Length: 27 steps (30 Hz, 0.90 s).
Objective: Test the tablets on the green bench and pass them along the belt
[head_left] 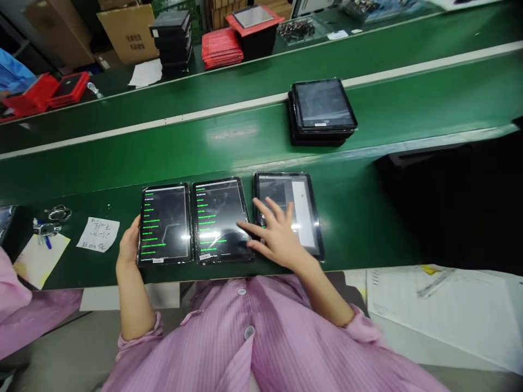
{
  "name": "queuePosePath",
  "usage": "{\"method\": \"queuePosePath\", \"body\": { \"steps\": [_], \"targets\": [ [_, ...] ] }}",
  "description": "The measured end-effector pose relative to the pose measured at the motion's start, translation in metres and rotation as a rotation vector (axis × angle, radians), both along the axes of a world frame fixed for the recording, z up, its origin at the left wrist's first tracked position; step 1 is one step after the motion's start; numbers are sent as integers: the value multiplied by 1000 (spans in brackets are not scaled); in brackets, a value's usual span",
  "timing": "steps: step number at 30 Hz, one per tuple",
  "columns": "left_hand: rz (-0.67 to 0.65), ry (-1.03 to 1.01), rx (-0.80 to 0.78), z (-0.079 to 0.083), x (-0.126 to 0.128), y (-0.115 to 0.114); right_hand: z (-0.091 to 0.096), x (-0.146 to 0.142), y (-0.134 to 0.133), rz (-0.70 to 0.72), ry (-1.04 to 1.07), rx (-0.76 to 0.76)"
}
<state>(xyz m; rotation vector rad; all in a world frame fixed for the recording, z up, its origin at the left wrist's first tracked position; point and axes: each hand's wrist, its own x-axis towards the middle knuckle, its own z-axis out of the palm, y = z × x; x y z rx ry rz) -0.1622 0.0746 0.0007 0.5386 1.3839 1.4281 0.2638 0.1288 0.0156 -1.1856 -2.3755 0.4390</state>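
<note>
Three tablets lie side by side in front of me. The left tablet (165, 223) and the middle tablet (218, 212) show lists of green text on dark screens. A grey and white picture fills the right tablet (304, 218), partly covered by my hand. My left hand (129, 245) is closed at the left edge of the left tablet, with some of its fingers hidden. Spread fingers of my right hand (278, 234) reach over the right tablet, and one points onto the right side of the middle tablet. I cannot tell whether that fingertip touches the screen.
A stack of tablets (324, 109) stands further back on the green bench (229, 136). A handwritten note (98, 234) and a blue pen (48, 239) lie left. Large black material (453, 201) covers the right side. Red pouches (220, 48) and black boxes (174, 41) sit beyond.
</note>
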Motion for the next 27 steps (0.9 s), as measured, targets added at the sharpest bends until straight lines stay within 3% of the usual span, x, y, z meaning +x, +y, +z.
{"method": "queuePosePath", "body": {
  "steps": [3, 6, 13, 17, 21, 27],
  "targets": [
    [-46, 40, -4, 0, -4, 1, -1, -38, -8, 81, -112, 26],
    [-117, 113, -3, 1, -5, -1, -1, -48, -10, 88, -175, 80],
    [-116, 283, -121, 5, -2, -3, -4, 22, -12, -261, -206, 144],
    [-116, 188, -99, 7, -6, -5, -4, 54, -22, -357, -253, 127],
    [-76, 166, -79, 4, -14, -1, -6, 59, -27, -341, -301, 122],
    [-49, 221, -116, 3, -12, 12, -2, 42, -18, -378, -196, 188]
  ]
}}
